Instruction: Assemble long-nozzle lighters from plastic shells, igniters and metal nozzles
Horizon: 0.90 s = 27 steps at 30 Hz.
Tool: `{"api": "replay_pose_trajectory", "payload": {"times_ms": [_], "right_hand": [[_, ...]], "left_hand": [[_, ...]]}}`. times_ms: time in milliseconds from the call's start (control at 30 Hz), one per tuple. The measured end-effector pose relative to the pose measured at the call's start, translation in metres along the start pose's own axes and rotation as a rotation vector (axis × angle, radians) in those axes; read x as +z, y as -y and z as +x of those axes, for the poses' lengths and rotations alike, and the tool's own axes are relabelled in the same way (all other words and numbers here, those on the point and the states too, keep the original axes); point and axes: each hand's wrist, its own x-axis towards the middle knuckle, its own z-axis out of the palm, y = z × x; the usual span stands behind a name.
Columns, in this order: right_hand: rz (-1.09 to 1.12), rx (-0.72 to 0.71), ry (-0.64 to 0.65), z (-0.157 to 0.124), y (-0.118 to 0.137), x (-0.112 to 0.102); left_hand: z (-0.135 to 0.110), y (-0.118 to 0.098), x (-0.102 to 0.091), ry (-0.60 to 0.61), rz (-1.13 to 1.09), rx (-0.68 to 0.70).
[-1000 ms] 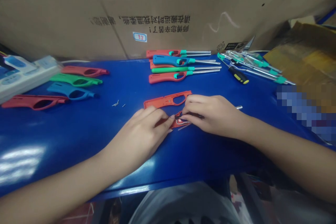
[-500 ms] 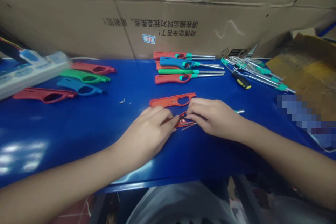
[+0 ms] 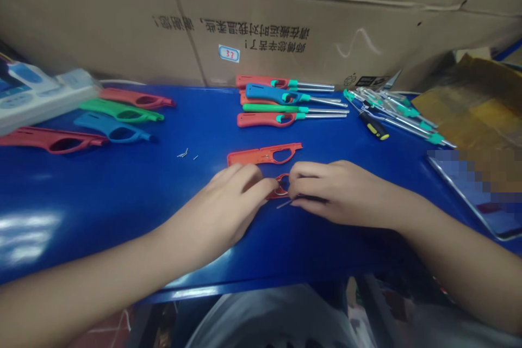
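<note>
The red lighter casing half (image 3: 280, 194) lay between the hands, nearer the person than an orange casing half (image 3: 248, 157). The left hand (image 3: 234, 204) pinched its left end, fingers nearly closed; the right hand (image 3: 346, 196) half-curled over its right end, grip hidden.

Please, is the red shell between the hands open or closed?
Open: a pale wire shows in the shell, and an orange half lies apart.
</note>
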Motion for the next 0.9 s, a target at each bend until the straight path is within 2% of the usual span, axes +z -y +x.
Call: {"api": "replay_pose_trajectory", "payload": {"times_ms": [233, 367, 567, 767, 900], "right_hand": [[0.259, 0.098, -0.037, -0.001, -0.008, -0.008], [0.336, 0.065, -0.046, -0.001, -0.016, -0.007], [0.233, -0.007, -0.112, 0.002, -0.024, -0.001], [0.005, -0.060, -0.168, 0.002, -0.024, 0.005], [0.048, -0.078, -0.192, 0.003, -0.025, 0.006]], "left_hand": [[0.001, 0.003, 0.001, -0.006, 0.036, 0.033], [-0.001, 0.005, 0.001, -0.015, 0.078, 0.059], [-0.001, 0.005, 0.001, -0.019, 0.070, 0.057], [0.001, 0.005, 0.001, -0.025, 0.047, 0.054], [0.001, 0.006, 0.001, -0.024, 0.038, 0.055]]}}
